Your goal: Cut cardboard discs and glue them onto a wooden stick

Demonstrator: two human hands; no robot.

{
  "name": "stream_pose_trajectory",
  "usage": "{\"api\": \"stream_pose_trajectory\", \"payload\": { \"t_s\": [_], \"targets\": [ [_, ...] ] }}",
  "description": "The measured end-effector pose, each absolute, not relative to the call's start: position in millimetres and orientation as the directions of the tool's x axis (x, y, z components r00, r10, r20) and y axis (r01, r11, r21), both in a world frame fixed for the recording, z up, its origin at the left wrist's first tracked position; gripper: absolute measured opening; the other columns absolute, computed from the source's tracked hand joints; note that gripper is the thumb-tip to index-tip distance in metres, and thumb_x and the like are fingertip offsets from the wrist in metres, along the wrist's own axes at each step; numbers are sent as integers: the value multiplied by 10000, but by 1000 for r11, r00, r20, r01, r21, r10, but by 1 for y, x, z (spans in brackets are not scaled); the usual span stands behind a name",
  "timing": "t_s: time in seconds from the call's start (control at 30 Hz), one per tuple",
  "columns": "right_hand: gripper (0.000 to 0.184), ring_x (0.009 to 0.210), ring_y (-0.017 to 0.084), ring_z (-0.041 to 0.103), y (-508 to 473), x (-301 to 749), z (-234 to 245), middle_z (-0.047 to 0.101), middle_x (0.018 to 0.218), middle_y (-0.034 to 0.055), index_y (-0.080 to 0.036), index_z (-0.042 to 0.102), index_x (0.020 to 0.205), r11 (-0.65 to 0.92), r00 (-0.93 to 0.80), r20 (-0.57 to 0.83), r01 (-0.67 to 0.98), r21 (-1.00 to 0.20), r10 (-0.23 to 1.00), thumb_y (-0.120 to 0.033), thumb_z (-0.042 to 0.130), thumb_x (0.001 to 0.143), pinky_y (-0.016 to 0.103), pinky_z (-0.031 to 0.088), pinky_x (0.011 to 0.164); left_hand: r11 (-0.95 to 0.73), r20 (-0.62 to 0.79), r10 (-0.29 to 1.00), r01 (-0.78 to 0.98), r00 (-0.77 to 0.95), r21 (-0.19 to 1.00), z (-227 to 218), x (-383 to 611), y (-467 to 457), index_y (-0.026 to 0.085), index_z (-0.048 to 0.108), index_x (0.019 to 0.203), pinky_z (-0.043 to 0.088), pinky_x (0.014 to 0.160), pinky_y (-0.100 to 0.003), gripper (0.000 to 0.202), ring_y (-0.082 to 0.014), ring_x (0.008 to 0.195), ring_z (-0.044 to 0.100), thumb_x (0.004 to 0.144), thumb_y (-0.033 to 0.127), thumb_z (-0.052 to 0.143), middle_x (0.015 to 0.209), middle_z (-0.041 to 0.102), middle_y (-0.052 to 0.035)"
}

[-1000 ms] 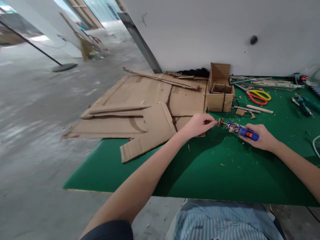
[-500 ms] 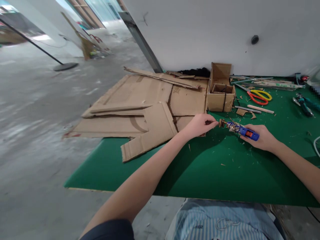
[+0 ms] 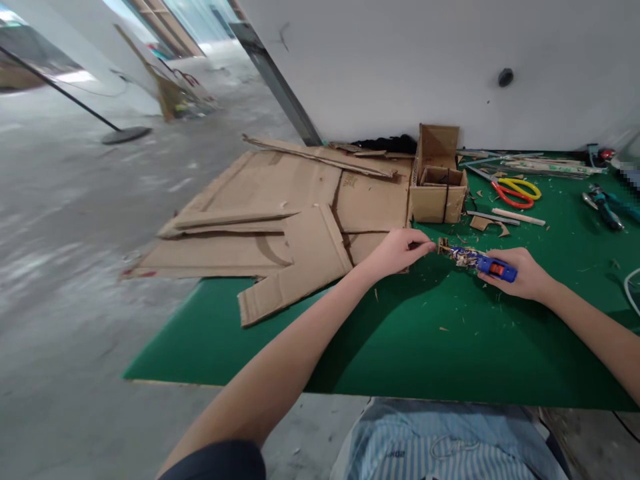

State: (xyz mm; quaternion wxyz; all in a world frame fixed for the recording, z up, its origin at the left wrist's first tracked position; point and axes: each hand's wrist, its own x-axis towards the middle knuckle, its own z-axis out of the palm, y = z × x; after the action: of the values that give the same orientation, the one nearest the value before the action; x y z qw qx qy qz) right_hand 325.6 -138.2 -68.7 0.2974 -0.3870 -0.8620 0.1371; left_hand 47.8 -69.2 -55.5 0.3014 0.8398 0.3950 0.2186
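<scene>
My left hand [image 3: 401, 253] is closed in a pinch over the green tabletop. Anything between its fingertips is too small or hidden to name. Just right of those fingertips is a small brown piece [image 3: 443, 246] at the front end of a blue tool with a red insert [image 3: 495, 267]. Pale and brown scraps [image 3: 463, 257] cling around the tool's front half, hiding its shape. Wrapped around the tool's rear is my right hand [image 3: 523, 273], with its front pointing left toward my left hand. Whether the brown piece touches my left fingertips is hard to tell.
Flat cardboard sheets [image 3: 300, 180] cover the left of the green table [image 3: 200, 347]. A small cardboard box [image 3: 437, 204] stands behind my hands. Scissors [image 3: 515, 192], thin sticks [image 3: 519, 217] and pliers [image 3: 603, 207] lie at the back right. A wall [image 3: 400, 60] rises behind.
The whole view has shifted slightly, so the table and cardboard appear a little farther left. Both hands keep nearly the same pose, and the blue tool stays in my right hand.
</scene>
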Motion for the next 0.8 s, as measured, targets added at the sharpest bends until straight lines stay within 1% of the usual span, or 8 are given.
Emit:
{"api": "stream_pose_trajectory", "payload": {
  "t_s": [0.07,0.23,0.33,0.43,0.5,0.6,0.67,0.8],
  "targets": [
    [189,561,128,606,-139,325,-68,686,707,23,-196,659,878,660,-528,398,576,-482,751,-383,642,863,227,438,552,-507,134,794,524,593,684,-56,47,-69,149,690,783,410,616,-247,332,-126,640,572,909,394,505,713,673,-32],
    [226,524,123,542,-139,324,-67,637,661,11,-201,617,828,572,-439,367,626,-530,820,-424,629,865,239,395,524,-538,159,777,511,609,671,-55,47,-69,157,667,730,399,622,-248,317,-122,647,562,903,377,520,698,659,-23],
    [310,503,118,487,-138,324,-68,555,594,-7,-210,525,709,548,-445,320,666,-506,836,-462,615,867,239,357,497,-551,164,771,516,615,656,-56,48,-69,158,647,691,396,618,-246,322,-116,634,549,903,365,521,683,646,-22],
    [365,504,120,463,-138,325,-68,514,576,-13,-218,473,668,545,-462,290,694,-470,838,-493,599,872,242,343,495,-543,160,778,523,607,657,-57,47,-69,158,645,694,401,609,-240,316,-115,634,556,902,366,526,690,647,-25],
    [347,512,123,481,-138,326,-70,548,599,-3,-214,510,700,553,-474,286,688,-470,833,-501,601,872,243,360,504,-512,139,795,530,591,676,-58,46,-69,158,643,698,398,575,-234,332,-107,587,549,905,388,523,671,630,-20],
    [286,549,133,552,-139,327,-72,648,701,26,-202,618,875,559,-468,307,663,-497,829,-488,614,873,245,420,545,-474,107,809,534,578,700,-59,45,-68,157,639,691,384,518,-229,365,-93,514,519,908,423,514,651,604,-12],
    [296,574,142,592,-139,328,-73,687,755,41,-201,647,975,549,-447,318,663,-510,836,-478,618,874,248,448,569,-499,125,799,531,589,685,-59,45,-68,159,652,699,404,549,-233,340,-103,563,548,899,407,532,689,633,-22],
    [319,580,155,619,-138,326,-73,705,761,54,-194,663,980,510,-417,294,681,-526,860,-490,611,875,250,453,549,-573,165,761,533,627,623,-58,47,-67,170,699,758,429,641,-250,246,-130,685,594,882,330,559,752,687,-34]
  ]
}}
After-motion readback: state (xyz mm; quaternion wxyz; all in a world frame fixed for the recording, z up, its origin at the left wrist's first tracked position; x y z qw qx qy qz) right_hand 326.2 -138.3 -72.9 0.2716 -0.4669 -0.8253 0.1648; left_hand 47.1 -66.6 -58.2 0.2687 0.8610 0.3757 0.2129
